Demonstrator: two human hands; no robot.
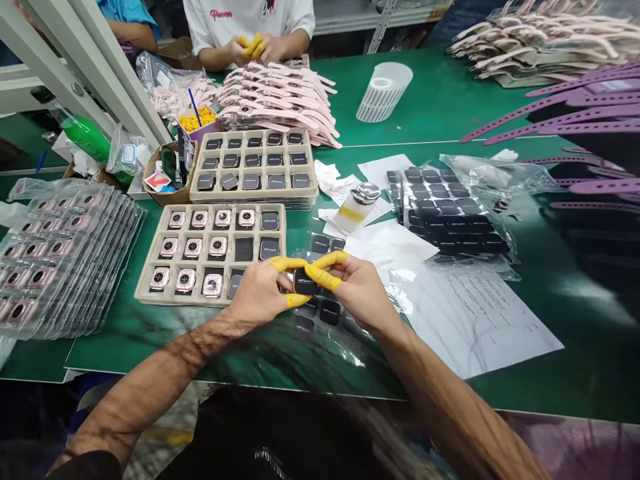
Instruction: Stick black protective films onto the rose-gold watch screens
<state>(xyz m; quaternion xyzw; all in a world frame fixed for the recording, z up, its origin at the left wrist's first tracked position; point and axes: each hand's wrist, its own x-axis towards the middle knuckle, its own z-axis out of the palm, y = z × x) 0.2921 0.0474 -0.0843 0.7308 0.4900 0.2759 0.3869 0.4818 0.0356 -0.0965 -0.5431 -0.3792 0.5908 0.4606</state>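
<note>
My left hand (263,290), with yellow finger cots on its thumb and fingers, grips a smartwatch body (304,283) by its edges. Its dark face with pale lettering is turned up toward me. My right hand (357,287), also in yellow finger cots, is closed at the watch's upper right edge; whether a thin film lies between those fingertips I cannot tell. Beneath the hands lies a transparent sheet of black square screen stickers (330,312). Left of them is a beige tray (145,280) holding pink watch bodies, most back side up, several dark side up; one pocket shows no watch.
Behind stands a second beige tray stack (195,190) with dark-faced watches. Stacked plastic trays (75,267) rise at left. A lidded dispenser bottle (353,212), white paper (495,320), bagged black sheets (440,207) and purple straps (590,127) occupy the right. A co-worker (250,33) sits opposite.
</note>
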